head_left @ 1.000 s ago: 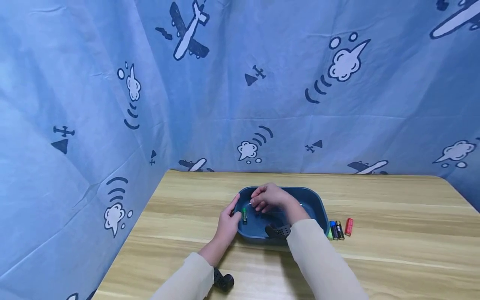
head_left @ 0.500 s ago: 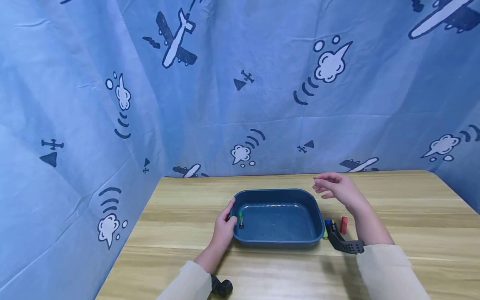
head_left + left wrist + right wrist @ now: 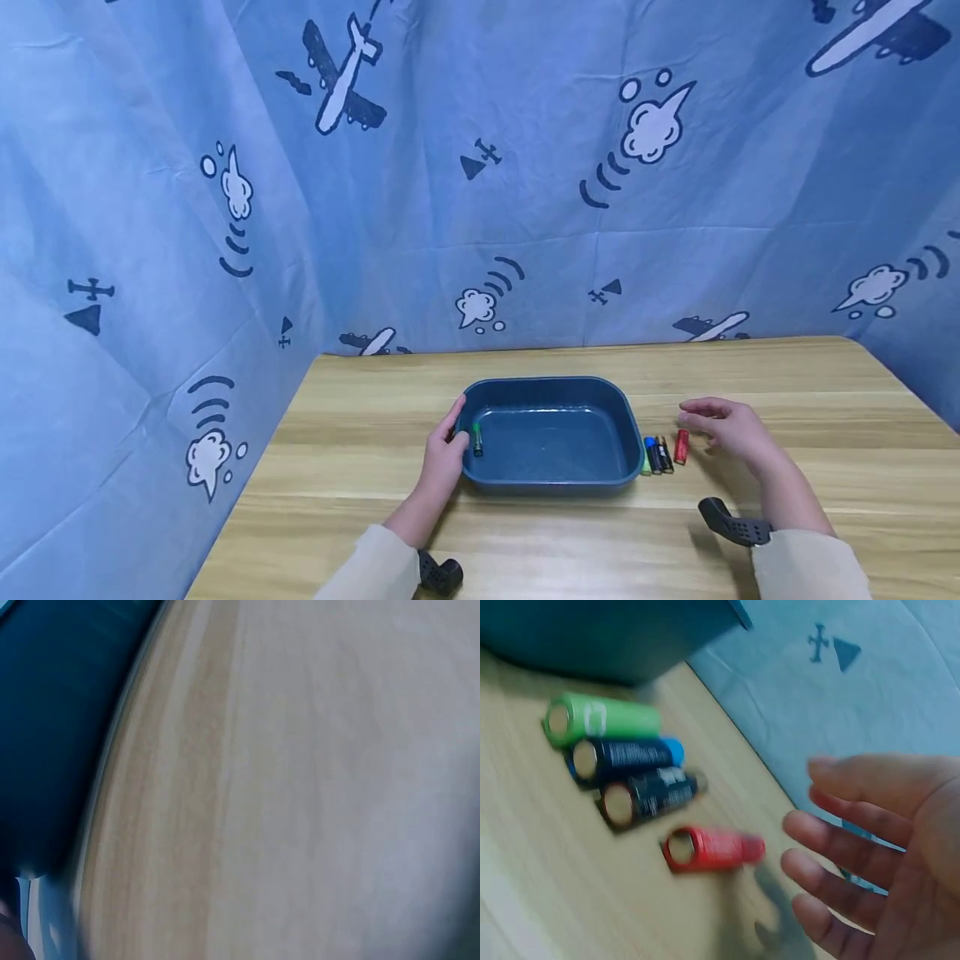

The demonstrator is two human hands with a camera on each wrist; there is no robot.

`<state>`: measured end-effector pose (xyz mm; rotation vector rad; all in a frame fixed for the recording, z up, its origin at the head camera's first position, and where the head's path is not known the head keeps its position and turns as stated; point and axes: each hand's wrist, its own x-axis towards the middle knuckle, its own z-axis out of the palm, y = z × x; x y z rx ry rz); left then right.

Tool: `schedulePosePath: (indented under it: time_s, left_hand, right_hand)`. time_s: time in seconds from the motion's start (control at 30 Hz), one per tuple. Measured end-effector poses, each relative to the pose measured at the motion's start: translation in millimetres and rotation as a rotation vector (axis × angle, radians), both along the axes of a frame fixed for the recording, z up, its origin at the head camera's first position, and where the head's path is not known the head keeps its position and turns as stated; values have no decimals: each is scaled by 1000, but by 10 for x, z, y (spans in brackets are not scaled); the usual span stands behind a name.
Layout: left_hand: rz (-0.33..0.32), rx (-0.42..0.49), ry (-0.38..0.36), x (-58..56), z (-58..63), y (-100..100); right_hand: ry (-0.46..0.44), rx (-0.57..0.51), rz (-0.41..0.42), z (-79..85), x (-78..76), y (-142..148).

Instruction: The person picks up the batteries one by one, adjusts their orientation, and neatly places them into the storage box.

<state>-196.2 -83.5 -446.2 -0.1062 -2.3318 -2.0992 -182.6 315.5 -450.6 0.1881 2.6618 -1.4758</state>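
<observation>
My left hand (image 3: 441,460) grips the left wall of a dark blue plastic tub (image 3: 547,442), thumb over the rim. Inside, beside that thumb, lies a green-and-black battery (image 3: 477,440). Over the table just right of a red battery (image 3: 681,447) hovers my right hand (image 3: 733,429), fingers relaxed and holding nothing. In the right wrist view its fingertips are apart from the red battery (image 3: 716,849). Left of that one lie a black battery (image 3: 652,796), a dark blue battery with a blue end (image 3: 626,757) and a light green battery (image 3: 604,720), side by side against the tub.
The wooden table (image 3: 555,542) carries everything. Blue fabric with printed planes (image 3: 420,208) hangs behind and to the left. Black wrist mounts (image 3: 735,525) sit on both forearms. In the left wrist view, the tub's side (image 3: 60,735) fills the upper left.
My right hand has left the inside of the tub, swung right past its edge and come down near the red battery. My left hand stays on the tub. The head view has shifted slightly.
</observation>
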Motion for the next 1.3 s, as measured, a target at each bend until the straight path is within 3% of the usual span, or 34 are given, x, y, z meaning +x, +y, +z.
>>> schedulePosePath:
  time_s: [0.23,0.43,0.63,1.3]
  left_hand:
    - [-7,34,4,-9,-29,-1]
    - [-20,39,23,-61,-105,-10]
    - [-7,21,25,-160,-287,-31]
    - [3,18,29,-155,-346,-24]
  right_hand:
    - [-49,91,123,-104,120,90]
    - [3,163,180,-89,159,50]
    - [28,192,180,-97,168,-63]
    - [6,256,115,-138,135,-106]
